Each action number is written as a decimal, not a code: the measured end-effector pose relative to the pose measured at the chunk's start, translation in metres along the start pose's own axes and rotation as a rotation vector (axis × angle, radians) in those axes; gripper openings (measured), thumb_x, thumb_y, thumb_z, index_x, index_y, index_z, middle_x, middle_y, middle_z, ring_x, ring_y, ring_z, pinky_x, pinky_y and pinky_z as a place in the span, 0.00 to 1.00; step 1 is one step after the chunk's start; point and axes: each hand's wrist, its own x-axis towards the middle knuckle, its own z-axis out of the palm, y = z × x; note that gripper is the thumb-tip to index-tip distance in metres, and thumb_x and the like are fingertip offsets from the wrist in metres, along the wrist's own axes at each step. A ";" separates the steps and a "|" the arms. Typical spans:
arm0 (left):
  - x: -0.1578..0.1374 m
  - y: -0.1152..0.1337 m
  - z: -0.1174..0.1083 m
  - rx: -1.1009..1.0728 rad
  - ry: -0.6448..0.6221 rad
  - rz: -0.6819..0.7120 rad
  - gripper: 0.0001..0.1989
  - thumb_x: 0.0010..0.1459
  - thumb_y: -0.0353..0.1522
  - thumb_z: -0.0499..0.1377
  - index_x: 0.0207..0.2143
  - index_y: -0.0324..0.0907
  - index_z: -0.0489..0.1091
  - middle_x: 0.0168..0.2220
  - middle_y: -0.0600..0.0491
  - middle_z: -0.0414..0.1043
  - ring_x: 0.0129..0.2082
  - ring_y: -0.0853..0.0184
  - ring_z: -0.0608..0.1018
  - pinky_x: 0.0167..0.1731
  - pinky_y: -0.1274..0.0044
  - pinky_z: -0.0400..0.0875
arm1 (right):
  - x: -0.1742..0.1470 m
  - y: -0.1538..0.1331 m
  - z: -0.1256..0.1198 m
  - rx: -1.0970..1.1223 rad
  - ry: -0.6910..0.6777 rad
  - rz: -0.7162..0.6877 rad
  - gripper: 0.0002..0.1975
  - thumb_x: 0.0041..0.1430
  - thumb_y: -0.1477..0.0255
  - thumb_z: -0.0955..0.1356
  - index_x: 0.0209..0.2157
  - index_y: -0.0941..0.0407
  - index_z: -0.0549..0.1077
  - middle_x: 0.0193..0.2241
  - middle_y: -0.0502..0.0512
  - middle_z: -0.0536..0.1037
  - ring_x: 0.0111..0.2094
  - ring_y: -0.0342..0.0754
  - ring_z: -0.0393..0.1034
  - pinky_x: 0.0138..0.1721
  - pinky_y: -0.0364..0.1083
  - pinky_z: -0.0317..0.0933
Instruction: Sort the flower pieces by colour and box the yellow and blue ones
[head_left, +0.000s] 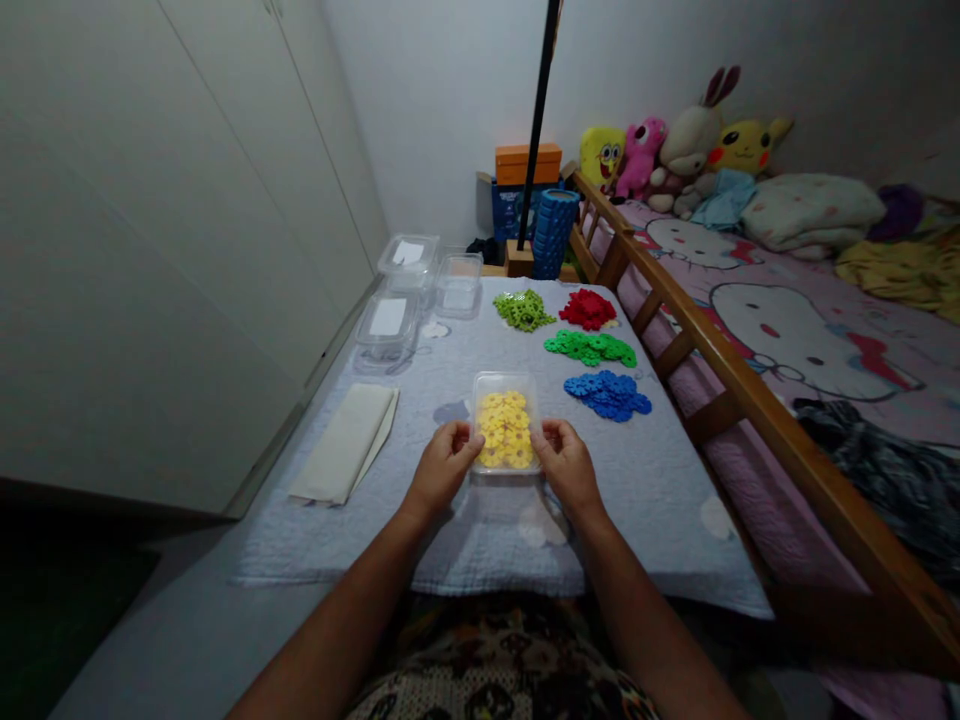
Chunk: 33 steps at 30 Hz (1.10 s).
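Observation:
A clear plastic container [505, 382] with yellow flower-shaped pieces [506, 430] inside is held between my two hands near the front of the table. My left hand [448, 460] grips its left side, thumb on the rim. On the opposite side my right hand [564, 462] holds the wall the same way. To the right lie piles of similar pieces: blue [607, 394], green [591, 348], red [588, 310] and, farther left, olive-green ones [523, 310].
More clear containers stand at the back left, one with a paper label [388, 316] and one unlabelled [459, 285]. A folded beige cloth [341, 445] lies at left. The table's cloth [495, 550] is light blue. A wooden bed rail [720, 350] borders the right side, a white cabinet [187, 220] the left.

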 end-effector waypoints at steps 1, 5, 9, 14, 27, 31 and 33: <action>0.002 0.000 -0.001 0.000 -0.020 -0.012 0.17 0.52 0.45 0.62 0.36 0.41 0.70 0.32 0.53 0.72 0.32 0.65 0.74 0.31 0.76 0.69 | 0.000 0.000 0.001 0.020 -0.029 0.016 0.19 0.53 0.56 0.69 0.40 0.56 0.73 0.33 0.55 0.78 0.33 0.50 0.73 0.36 0.47 0.68; 0.003 0.007 0.000 -0.033 -0.080 -0.028 0.15 0.49 0.41 0.64 0.34 0.41 0.68 0.33 0.53 0.71 0.35 0.64 0.75 0.35 0.74 0.70 | -0.001 -0.001 0.003 0.182 -0.157 0.066 0.18 0.53 0.59 0.69 0.41 0.55 0.73 0.39 0.57 0.80 0.37 0.51 0.75 0.38 0.48 0.70; -0.007 0.017 0.008 -0.101 -0.122 0.017 0.15 0.51 0.39 0.63 0.36 0.41 0.65 0.36 0.54 0.71 0.38 0.64 0.75 0.40 0.73 0.71 | -0.002 0.001 0.000 0.314 -0.183 0.092 0.17 0.52 0.60 0.70 0.41 0.55 0.72 0.38 0.56 0.81 0.36 0.50 0.76 0.39 0.48 0.71; -0.015 0.029 0.020 -0.123 -0.228 0.040 0.17 0.53 0.40 0.63 0.40 0.42 0.64 0.44 0.49 0.72 0.46 0.62 0.75 0.46 0.70 0.71 | -0.003 0.003 -0.017 0.388 -0.159 0.111 0.16 0.53 0.60 0.71 0.41 0.55 0.72 0.38 0.56 0.81 0.37 0.49 0.76 0.38 0.47 0.71; -0.021 0.058 0.100 0.011 -0.640 0.126 0.19 0.54 0.32 0.61 0.48 0.42 0.65 0.50 0.45 0.71 0.52 0.58 0.72 0.41 0.72 0.70 | -0.013 0.011 -0.130 0.301 0.098 0.181 0.21 0.52 0.57 0.73 0.44 0.56 0.76 0.37 0.56 0.82 0.35 0.52 0.78 0.33 0.47 0.71; -0.026 0.057 0.126 -0.096 -0.747 0.010 0.22 0.50 0.29 0.63 0.49 0.42 0.66 0.51 0.45 0.71 0.52 0.58 0.72 0.41 0.73 0.71 | -0.019 0.019 -0.158 0.250 0.165 0.237 0.21 0.49 0.59 0.73 0.42 0.56 0.77 0.35 0.57 0.83 0.31 0.52 0.77 0.30 0.47 0.71; -0.027 0.054 0.138 -0.114 -0.781 -0.026 0.24 0.49 0.30 0.64 0.51 0.41 0.66 0.51 0.42 0.71 0.51 0.57 0.73 0.41 0.71 0.72 | -0.020 0.024 -0.169 0.230 0.210 0.243 0.20 0.48 0.59 0.73 0.41 0.56 0.77 0.33 0.56 0.83 0.30 0.52 0.77 0.30 0.47 0.71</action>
